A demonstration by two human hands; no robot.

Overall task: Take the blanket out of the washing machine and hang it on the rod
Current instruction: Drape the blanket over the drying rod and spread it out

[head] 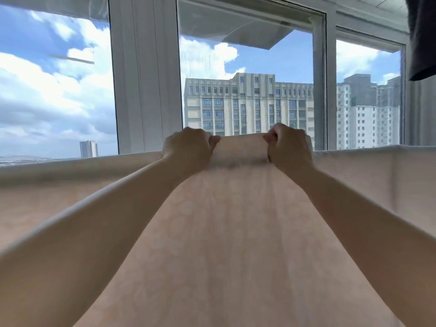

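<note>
Matt, faintly patterned peach cloth blanket

blanket fills space below, open air above, window frame behind

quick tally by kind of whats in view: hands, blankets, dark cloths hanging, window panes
hands: 2, left hand and right hand, both gripping the blanket's top edge
blanket: 1, pale pink
dark cloth hanging at upper right: 1
window panes: 3
total: 7
</note>
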